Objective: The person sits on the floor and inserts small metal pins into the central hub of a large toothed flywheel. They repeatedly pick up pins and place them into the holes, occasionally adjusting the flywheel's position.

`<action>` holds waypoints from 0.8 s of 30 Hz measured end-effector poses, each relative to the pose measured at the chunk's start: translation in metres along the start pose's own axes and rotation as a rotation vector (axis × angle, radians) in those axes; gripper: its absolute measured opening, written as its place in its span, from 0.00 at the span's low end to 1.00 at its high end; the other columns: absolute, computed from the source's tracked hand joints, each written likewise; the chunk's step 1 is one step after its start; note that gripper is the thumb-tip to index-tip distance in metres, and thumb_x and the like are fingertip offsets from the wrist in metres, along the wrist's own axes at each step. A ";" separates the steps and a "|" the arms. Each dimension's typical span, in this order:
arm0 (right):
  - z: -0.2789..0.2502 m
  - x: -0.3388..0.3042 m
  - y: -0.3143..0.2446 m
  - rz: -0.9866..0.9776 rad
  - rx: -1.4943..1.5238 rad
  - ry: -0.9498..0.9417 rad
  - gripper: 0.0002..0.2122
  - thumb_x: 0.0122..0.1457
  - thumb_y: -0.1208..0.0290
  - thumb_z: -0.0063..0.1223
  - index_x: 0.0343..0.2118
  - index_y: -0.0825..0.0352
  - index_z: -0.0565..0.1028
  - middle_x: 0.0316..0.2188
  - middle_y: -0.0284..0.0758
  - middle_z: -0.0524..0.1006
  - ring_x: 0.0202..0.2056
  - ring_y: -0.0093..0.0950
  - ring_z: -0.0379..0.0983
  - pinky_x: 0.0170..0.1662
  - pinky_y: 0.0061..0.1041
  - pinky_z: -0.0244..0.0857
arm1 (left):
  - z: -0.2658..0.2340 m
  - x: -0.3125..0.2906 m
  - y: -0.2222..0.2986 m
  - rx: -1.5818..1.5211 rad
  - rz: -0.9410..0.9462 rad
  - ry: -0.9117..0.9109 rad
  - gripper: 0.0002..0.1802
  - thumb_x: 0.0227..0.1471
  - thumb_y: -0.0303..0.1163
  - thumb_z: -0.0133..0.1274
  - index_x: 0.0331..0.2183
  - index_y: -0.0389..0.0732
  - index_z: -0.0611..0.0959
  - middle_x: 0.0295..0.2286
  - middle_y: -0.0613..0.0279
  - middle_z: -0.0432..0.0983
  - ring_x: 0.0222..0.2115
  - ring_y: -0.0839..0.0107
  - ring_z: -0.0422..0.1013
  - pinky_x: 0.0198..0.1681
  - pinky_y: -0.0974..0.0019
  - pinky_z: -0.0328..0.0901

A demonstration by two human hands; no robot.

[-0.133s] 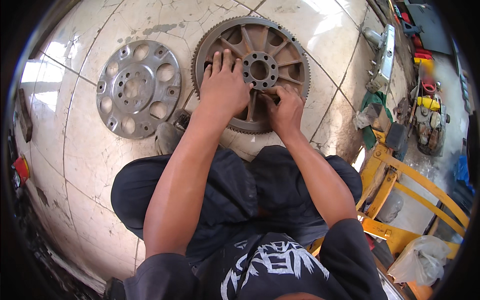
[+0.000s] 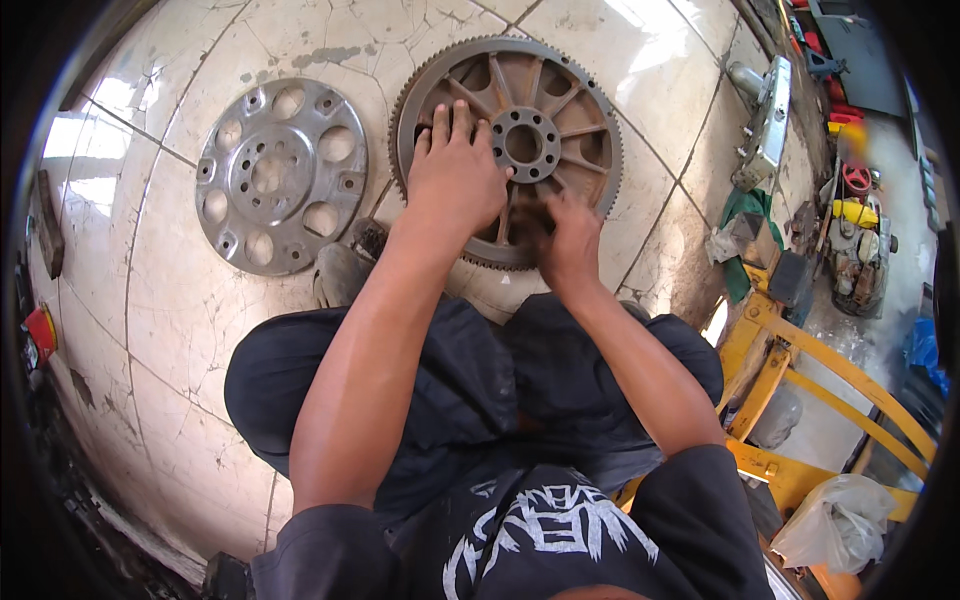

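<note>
The toothed, spoked flywheel point(image 2: 510, 150) is lying flat on the cracked tile floor point(image 2: 150, 330) in the upper middle of the frame, directly ahead of the seated person's knees, a placement that is keeping it within reach of both arms. The left hand point(image 2: 455, 175) is pressing palm-down on the wheel's left spokes, fingers spread and extended toward the top of the frame, grasping nothing; judged, it is pinning the wheel so it cannot slide or turn. The right hand point(image 2: 565, 235) is working at the lower spokes just below the bolt-hole hub point(image 2: 527, 143), fingers curled inward as if pinching something small; what they are pinching, if anything, cannot be told, since the fingertips are blurring into dark metal. A second disc, the silver drilled plate point(image 2: 280, 178), is resting flat at the upper left, apart from the flywheel, untouched. A metal bracket point(image 2: 765, 120) is lying at the upper right. A yellow frame point(image 2: 800, 370) is standing at the right edge, with a green rag point(image 2: 742, 210) above it.
</note>
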State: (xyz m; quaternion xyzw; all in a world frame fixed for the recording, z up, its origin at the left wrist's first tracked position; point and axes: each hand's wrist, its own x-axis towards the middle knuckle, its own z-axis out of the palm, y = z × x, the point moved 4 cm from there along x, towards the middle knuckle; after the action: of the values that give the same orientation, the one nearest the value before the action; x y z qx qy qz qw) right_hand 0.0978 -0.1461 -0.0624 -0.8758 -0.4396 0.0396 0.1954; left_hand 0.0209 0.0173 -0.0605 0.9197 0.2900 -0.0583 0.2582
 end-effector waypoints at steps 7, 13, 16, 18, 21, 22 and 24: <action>-0.002 0.017 0.007 0.058 0.126 -0.012 0.09 0.52 0.68 0.72 0.35 0.65 0.86 0.30 0.41 0.80 0.36 0.44 0.78 0.41 0.43 0.69 | 0.001 0.002 0.000 -0.006 0.008 0.006 0.39 0.65 0.49 0.52 0.67 0.35 0.67 0.70 0.39 0.51 0.72 0.43 0.47 0.72 0.43 0.50; -0.002 0.005 0.008 0.022 0.233 -0.279 0.11 0.51 0.71 0.72 0.36 0.68 0.85 0.35 0.46 0.82 0.38 0.45 0.80 0.44 0.39 0.73 | 0.008 0.014 -0.018 -0.042 0.021 0.034 0.39 0.64 0.47 0.54 0.67 0.35 0.67 0.69 0.36 0.53 0.71 0.39 0.48 0.73 0.47 0.49; -0.011 0.028 0.015 -0.130 0.339 -0.164 0.11 0.53 0.69 0.72 0.37 0.68 0.85 0.36 0.45 0.83 0.38 0.43 0.81 0.44 0.36 0.74 | 0.003 0.015 -0.011 -0.110 0.074 0.128 0.36 0.64 0.44 0.55 0.65 0.34 0.69 0.68 0.34 0.55 0.70 0.39 0.50 0.72 0.50 0.51; -0.025 0.046 0.010 -0.006 0.458 -0.025 0.11 0.54 0.68 0.71 0.38 0.68 0.85 0.36 0.43 0.84 0.38 0.41 0.82 0.44 0.35 0.74 | -0.014 0.009 -0.008 -0.123 0.116 0.205 0.33 0.63 0.42 0.56 0.62 0.32 0.73 0.64 0.33 0.62 0.66 0.40 0.58 0.68 0.51 0.57; -0.053 0.056 0.003 0.142 0.573 0.115 0.12 0.55 0.66 0.71 0.39 0.67 0.85 0.37 0.41 0.85 0.39 0.38 0.83 0.44 0.34 0.74 | -0.037 0.003 0.009 -0.300 0.114 0.218 0.26 0.62 0.41 0.59 0.56 0.34 0.80 0.56 0.36 0.74 0.57 0.42 0.71 0.60 0.50 0.66; -0.058 0.060 0.004 0.175 0.607 0.151 0.12 0.56 0.65 0.71 0.39 0.66 0.85 0.37 0.41 0.85 0.39 0.37 0.84 0.45 0.34 0.74 | -0.043 0.000 0.013 -0.378 0.097 0.211 0.24 0.61 0.40 0.60 0.54 0.35 0.83 0.52 0.38 0.78 0.53 0.43 0.75 0.57 0.49 0.68; -0.055 0.061 0.005 0.217 0.609 0.168 0.12 0.56 0.65 0.71 0.40 0.65 0.85 0.39 0.41 0.86 0.40 0.38 0.84 0.45 0.35 0.75 | -0.044 -0.001 0.020 -0.562 0.014 0.209 0.22 0.62 0.42 0.61 0.50 0.35 0.86 0.41 0.46 0.86 0.42 0.59 0.82 0.48 0.59 0.72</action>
State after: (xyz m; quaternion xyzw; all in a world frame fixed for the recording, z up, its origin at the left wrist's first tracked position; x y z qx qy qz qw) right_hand 0.1518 -0.1180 -0.0069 -0.8191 -0.2943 0.1173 0.4782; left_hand 0.0293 0.0251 -0.0133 0.8153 0.3133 0.1212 0.4716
